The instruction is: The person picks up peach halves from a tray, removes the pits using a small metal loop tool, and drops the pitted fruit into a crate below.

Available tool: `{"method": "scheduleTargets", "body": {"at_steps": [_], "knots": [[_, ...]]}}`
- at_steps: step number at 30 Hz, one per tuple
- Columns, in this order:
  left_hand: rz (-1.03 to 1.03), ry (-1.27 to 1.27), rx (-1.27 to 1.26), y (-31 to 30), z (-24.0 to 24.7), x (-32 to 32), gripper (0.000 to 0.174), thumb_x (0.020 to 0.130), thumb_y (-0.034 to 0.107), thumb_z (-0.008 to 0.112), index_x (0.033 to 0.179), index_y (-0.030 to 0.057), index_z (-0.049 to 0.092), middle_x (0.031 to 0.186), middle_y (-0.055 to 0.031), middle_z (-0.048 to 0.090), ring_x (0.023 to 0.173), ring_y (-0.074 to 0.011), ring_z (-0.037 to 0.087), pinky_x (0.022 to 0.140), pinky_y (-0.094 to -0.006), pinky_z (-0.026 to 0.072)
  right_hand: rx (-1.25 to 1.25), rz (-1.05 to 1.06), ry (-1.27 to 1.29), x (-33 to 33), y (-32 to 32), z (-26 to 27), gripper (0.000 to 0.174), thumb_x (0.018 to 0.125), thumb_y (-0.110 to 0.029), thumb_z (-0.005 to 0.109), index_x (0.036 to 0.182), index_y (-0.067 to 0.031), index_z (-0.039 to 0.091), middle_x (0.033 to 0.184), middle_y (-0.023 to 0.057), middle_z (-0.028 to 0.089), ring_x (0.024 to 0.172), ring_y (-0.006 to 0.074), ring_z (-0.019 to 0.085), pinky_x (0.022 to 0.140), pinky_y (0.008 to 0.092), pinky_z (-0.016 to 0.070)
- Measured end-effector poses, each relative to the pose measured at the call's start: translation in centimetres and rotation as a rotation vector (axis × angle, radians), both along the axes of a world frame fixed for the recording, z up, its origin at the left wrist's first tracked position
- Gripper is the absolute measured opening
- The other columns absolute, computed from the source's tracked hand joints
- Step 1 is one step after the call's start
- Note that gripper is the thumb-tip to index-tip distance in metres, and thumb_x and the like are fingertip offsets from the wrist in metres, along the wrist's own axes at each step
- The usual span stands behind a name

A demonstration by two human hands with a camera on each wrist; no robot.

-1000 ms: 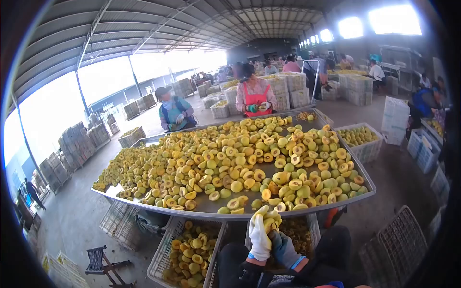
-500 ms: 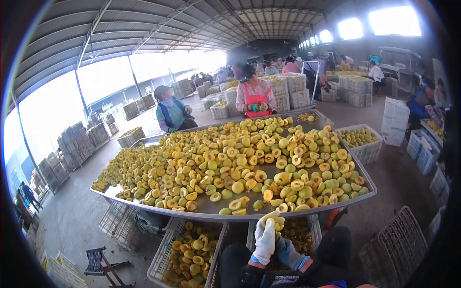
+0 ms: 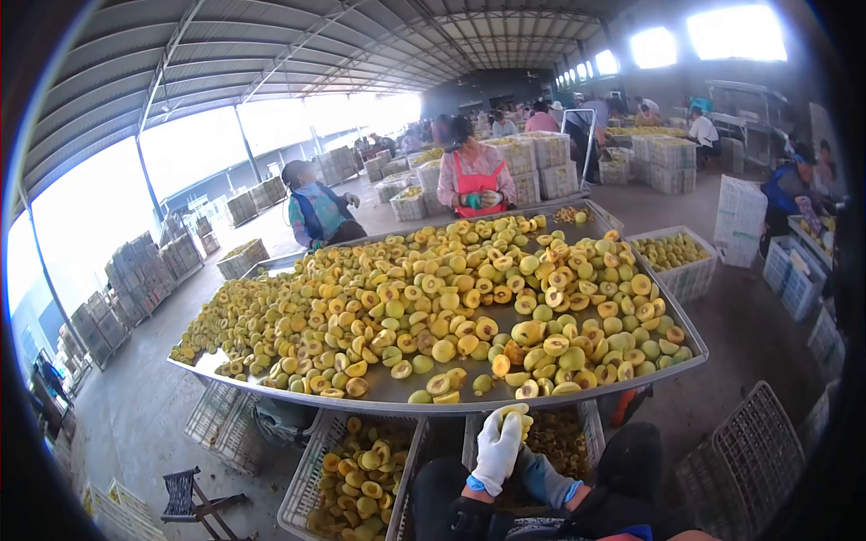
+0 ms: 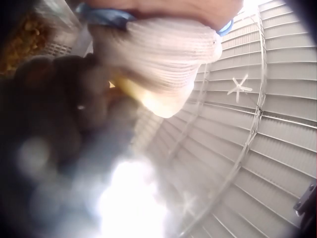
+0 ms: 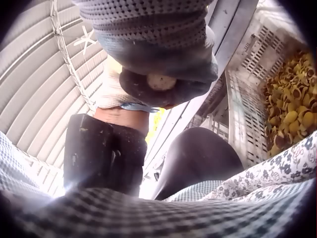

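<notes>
A wide metal tray table (image 3: 397,388) is heaped with yellow-green peaches (image 3: 388,307), many of them halved with brown pit hollows. In front of its near edge, my left hand (image 3: 496,453), in a white knit glove, grips a yellow peach piece (image 3: 526,424). Just beside and below it is my right hand (image 3: 541,478), in a grey-blue glove. The right wrist view shows its dark-coated fingers (image 5: 193,90) curled round a thing with a round pale end (image 5: 161,82), like a handle butt; the rest is hidden. Glare blurs the left wrist view.
Below the tray stand a crate (image 3: 298,505) of peach halves and another crate (image 3: 591,433) holding brownish scraps. A folding stool (image 3: 194,500) is at left, a slatted crate (image 3: 753,442) at right. Two people (image 3: 474,176) work across the tray; stacked crates (image 3: 144,270) line the left.
Both hands drop slightly from the tray's edge, and the yellow peach in the left hand shows less. Across the tray, the person at left turns and leans towards the fruit.
</notes>
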State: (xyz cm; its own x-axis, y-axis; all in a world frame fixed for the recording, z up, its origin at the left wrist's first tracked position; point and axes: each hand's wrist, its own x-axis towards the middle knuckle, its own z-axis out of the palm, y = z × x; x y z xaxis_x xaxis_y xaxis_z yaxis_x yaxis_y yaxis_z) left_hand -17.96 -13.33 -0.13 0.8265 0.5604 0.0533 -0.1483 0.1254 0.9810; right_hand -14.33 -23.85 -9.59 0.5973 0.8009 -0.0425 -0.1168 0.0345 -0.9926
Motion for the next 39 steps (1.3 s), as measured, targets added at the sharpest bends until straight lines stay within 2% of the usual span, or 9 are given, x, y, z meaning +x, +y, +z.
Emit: {"method": "scheduleTargets", "body": {"at_steps": [5, 12, 15, 21, 25, 29, 31, 36, 39], "knots": [[-0.024, -0.116, -0.27, -0.6, -0.4, 0.5, 0.029, 0.104, 0.017, 0.047, 0.121, -0.0014, 0.062, 0.099, -0.0125, 0.07, 0.087, -0.0177, 0.066, 0.078, -0.0276, 0.0528, 0.236, -0.02, 0.408, -0.4, 1.1, 1.7, 0.04, 0.109, -0.041, 0.039, 0.127, -0.0133, 0.062, 0.105, -0.0004, 0.065, 0.097, 0.0108, 0.059, 0.086, 0.0277, 0.0495], [-0.22, -0.094, -0.166, 1.9, -0.3, -0.3, 0.037, 0.101, 0.025, 0.051, 0.119, -0.0044, 0.064, 0.092, -0.0151, 0.071, 0.081, -0.0209, 0.067, 0.075, -0.0302, 0.0542, -0.446, 0.199, 0.355, 0.8, -2.2, 8.9, 0.058, 0.096, -0.071, 0.042, 0.087, -0.0164, 0.057, 0.056, -0.0041, 0.044, 0.04, 0.0102, 0.034, 0.039, 0.0253, 0.0291], [-0.383, -0.024, -0.132, 3.1, 0.3, -0.4, 0.039, 0.099, 0.027, 0.053, 0.117, -0.0047, 0.066, 0.089, -0.0152, 0.071, 0.077, -0.0216, 0.067, 0.072, -0.0315, 0.0542, -0.04, 0.824, 0.974, 3.8, -2.3, 5.4, 0.058, 0.097, -0.071, 0.041, 0.08, -0.0175, 0.055, 0.055, -0.0061, 0.04, 0.041, 0.0079, 0.033, 0.039, 0.024, 0.0271], [-0.291, -0.17, -0.369, 3.7, -2.0, 0.5, 0.037, 0.099, 0.025, 0.053, 0.119, -0.0042, 0.065, 0.087, -0.016, 0.071, 0.076, -0.0243, 0.068, 0.069, -0.0318, 0.0538, -0.358, 0.467, 0.515, 2.4, -1.7, 9.9, 0.056, 0.099, -0.068, 0.04, 0.078, -0.0168, 0.053, 0.057, -0.0061, 0.038, 0.041, 0.0077, 0.031, 0.039, 0.0256, 0.0263], [-0.163, -0.341, -0.495, 3.1, -2.0, 1.6, 0.038, 0.1, 0.028, 0.054, 0.119, -0.0047, 0.061, 0.082, -0.0174, 0.069, 0.073, -0.0313, 0.067, 0.064, -0.038, 0.0549, -0.071, 0.239, 0.086, 1.9, 0.1, 3.7, 0.033, 0.108, -0.035, 0.046, 0.116, -0.0105, 0.067, 0.086, -0.0003, 0.065, 0.072, 0.01, 0.054, 0.065, 0.0274, 0.046], [-0.105, -0.31, -0.541, 3.3, -1.8, 1.8, 0.038, 0.101, 0.028, 0.052, 0.123, -0.0017, 0.06, 0.084, -0.0126, 0.067, 0.075, -0.0307, 0.066, 0.064, -0.042, 0.0556, 0.112, 0.081, -0.177, 1.6, 1.0, 1.5, 0.034, 0.107, -0.034, 0.049, 0.112, -0.0057, 0.067, 0.083, -0.0008, 0.064, 0.071, 0.0111, 0.053, 0.068, 0.0298, 0.0465], [-0.085, -0.44, -0.874, 5.6, -2.0, 2.3, 0.039, 0.102, 0.031, 0.05, 0.126, 0.0007, 0.058, 0.083, -0.0082, 0.066, 0.073, -0.0295, 0.063, 0.064, -0.0436, 0.0553, 0.121, 0.062, -0.161, 1.1, 0.9, 1.2, 0.04, 0.106, -0.041, 0.047, 0.105, -0.0057, 0.066, 0.078, -0.0015, 0.061, 0.068, 0.0108, 0.05, 0.066, 0.0283, 0.0445], [0.269, -0.3, -0.518, 8.8, 0.6, -0.3, 0.034, 0.101, 0.032, 0.052, 0.121, 0.0057, 0.062, 0.086, -0.007, 0.068, 0.073, -0.0245, 0.065, 0.062, -0.0414, 0.0557, -0.283, 0.339, 0.958, 3.2, 0.4, 2.3, 0.064, 0.095, -0.074, 0.04, 0.084, -0.0135, 0.058, 0.063, -0.0058, 0.045, 0.046, 0.0077, 0.036, 0.043, 0.0248, 0.0314], [0.596, -0.135, -0.194, 13.2, -0.5, -4.6, 0.032, 0.1, 0.024, 0.055, 0.124, 0.004, 0.063, 0.102, -0.0111, 0.07, 0.086, -0.0228, 0.068, 0.073, -0.04, 0.0579, -0.39, 0.224, 0.868, 2.0, 0.2, 5.1, 0.062, 0.093, -0.076, 0.042, 0.082, -0.0166, 0.053, 0.06, -0.0082, 0.037, 0.041, 0.005, 0.025, 0.039, 0.0228, 0.0209]]}}
